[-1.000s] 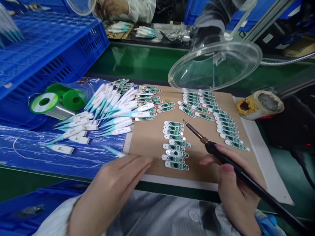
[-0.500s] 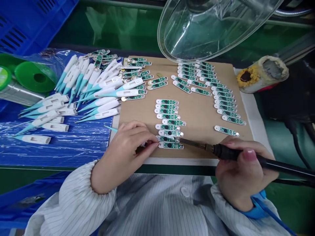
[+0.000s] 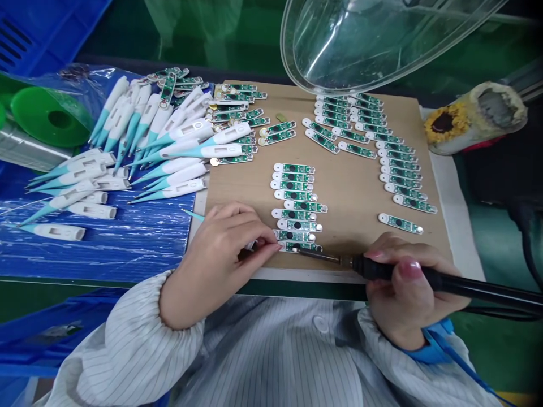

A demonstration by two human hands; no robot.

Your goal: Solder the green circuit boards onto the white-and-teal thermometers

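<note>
My left hand [image 3: 224,257] has its thumb and forefinger pinched at the left end of the lowest small green circuit board [image 3: 307,247]. The pale blue tip of a digital thermometer [image 3: 194,215] sticks out from beneath this hand, and its body is mostly hidden. My right hand [image 3: 409,288] is closed round the black handle of a soldering iron [image 3: 441,282]. The iron's metal tip lies over the lowest board, left of its right end. Above that board, several like circuit boards [image 3: 294,186] form a column on the brown cardboard [image 3: 352,192].
Several white and blue thermometers [image 3: 186,188] lie piled on blue wrap at the left, beside a green spool [image 3: 51,117]. More boards [image 3: 401,164] line the cardboard's right side. A clear plastic hood [image 3: 365,45] overhangs the back. A stained holder [image 3: 475,118] stands at the right.
The soldering iron's tip has moved from the right end of the second-lowest board down and left onto the lowest board. My left hand keeps its pinch. The whole view has shifted slightly.
</note>
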